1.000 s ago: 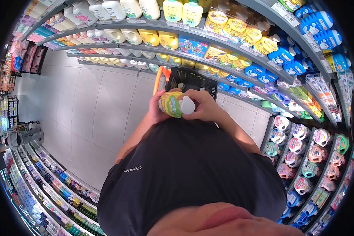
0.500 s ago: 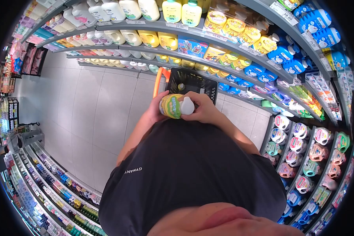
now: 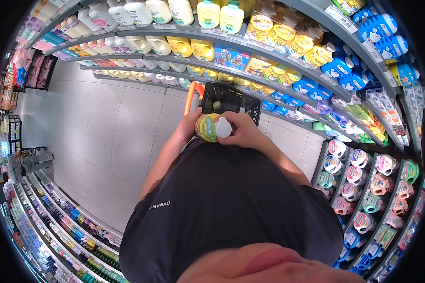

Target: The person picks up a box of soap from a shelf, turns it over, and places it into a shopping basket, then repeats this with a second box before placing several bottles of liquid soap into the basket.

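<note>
A yellow bottle (image 3: 208, 127) with a green label and a white top (image 3: 223, 127) is held in front of my chest, tilted so its top points right. My left hand (image 3: 190, 123) is wrapped round its base end on the left. On the other side, my right hand (image 3: 243, 128) has its fingers closed about the white top. Just beyond my hands stands a black shopping basket (image 3: 257, 103) with an orange handle (image 3: 190, 97). Inside it lies a small item (image 3: 216, 105) too dark to name.
Shelves of lotion and wash bottles (image 3: 179, 46) curve across the front. Detergent bottles (image 3: 356, 174) fill a rack at the right, and another shelf (image 3: 71, 221) runs along the lower left. Tiled floor (image 3: 94, 141) lies between. A person (image 3: 23, 165) stands at the far left beside a cart.
The bottle has turned slightly in my hands and shifted a little to the right. The person at the far left has moved slightly.
</note>
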### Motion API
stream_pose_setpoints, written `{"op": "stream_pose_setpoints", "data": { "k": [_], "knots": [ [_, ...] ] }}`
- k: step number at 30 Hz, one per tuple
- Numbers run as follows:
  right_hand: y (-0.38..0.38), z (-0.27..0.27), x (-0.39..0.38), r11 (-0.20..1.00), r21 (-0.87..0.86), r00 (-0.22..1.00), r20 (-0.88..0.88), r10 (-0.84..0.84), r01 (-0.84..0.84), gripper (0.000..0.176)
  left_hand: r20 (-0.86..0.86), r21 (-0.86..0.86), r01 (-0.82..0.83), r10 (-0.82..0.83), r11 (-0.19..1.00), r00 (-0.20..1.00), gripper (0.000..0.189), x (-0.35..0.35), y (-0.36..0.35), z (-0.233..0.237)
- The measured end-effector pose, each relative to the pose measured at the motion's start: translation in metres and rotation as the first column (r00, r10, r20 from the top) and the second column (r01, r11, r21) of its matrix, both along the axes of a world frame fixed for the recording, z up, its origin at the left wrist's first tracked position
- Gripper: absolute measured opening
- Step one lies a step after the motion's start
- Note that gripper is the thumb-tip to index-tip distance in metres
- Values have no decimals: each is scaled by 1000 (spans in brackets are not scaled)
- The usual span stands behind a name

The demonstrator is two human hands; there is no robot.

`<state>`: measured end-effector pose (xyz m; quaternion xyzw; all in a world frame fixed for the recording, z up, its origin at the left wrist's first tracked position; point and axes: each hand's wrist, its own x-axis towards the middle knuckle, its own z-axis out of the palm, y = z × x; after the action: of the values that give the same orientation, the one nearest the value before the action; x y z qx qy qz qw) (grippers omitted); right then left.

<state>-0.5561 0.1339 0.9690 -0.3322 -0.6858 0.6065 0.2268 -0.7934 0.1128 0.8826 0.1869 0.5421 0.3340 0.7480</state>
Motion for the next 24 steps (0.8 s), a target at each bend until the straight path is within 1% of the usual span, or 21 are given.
{"op": "stream_pose_setpoints", "data": {
  "k": [1, 4, 7, 10, 13, 16, 19, 22, 24],
  "knots": [
    [1, 0, 2, 1000, -11, 999, 37, 19, -18, 47, -19, 11, 6, -6, 1000, 1000, 48, 1, 0, 3],
    [0, 3, 3, 1000, -5, 998, 65, -26, 26, 46, -127, 101, 79, -66, 992, 990, 49, -1, -2, -1],
    [0, -2, 6, 997, -1, 995, 65, -71, 72, 44, -75, 66, 108, -103, 992, 992, 51, 2, -3, 18],
    [1, 2, 12, 992, -22, 990, 57, -125, 127, 42, -34, 66, 147, -145, 987, 989, 52, 0, -3, 18],
    [3, -1, 17, 977, 125, 983, 43, -179, 173, 40, -45, 100, 189, -185, 977, 982, 50, -2, -3, 16],
    [3, 1, 20, 974, 138, 981, 39, -189, 182, 40, -86, 105, 209, -201, 972, 976, 44, -5, -3, 7],
    [3, 3, 20, 972, 137, 981, 10, -194, 191, 40, -88, 158, 242, -231, 957, 969, 35, -7, -3, -3],
    [2, -1, 19, 972, 134, 981, -7, -196, 195, 40, -86, 184, 258, -246, 949, 966, 28, -8, -4, -3],
    [1, -3, 20, 975, 118, 982, 4, -191, 189, 40, -71, 187, 273, -264, 944, 962, 26, -11, -4, -9]
  ]
}}
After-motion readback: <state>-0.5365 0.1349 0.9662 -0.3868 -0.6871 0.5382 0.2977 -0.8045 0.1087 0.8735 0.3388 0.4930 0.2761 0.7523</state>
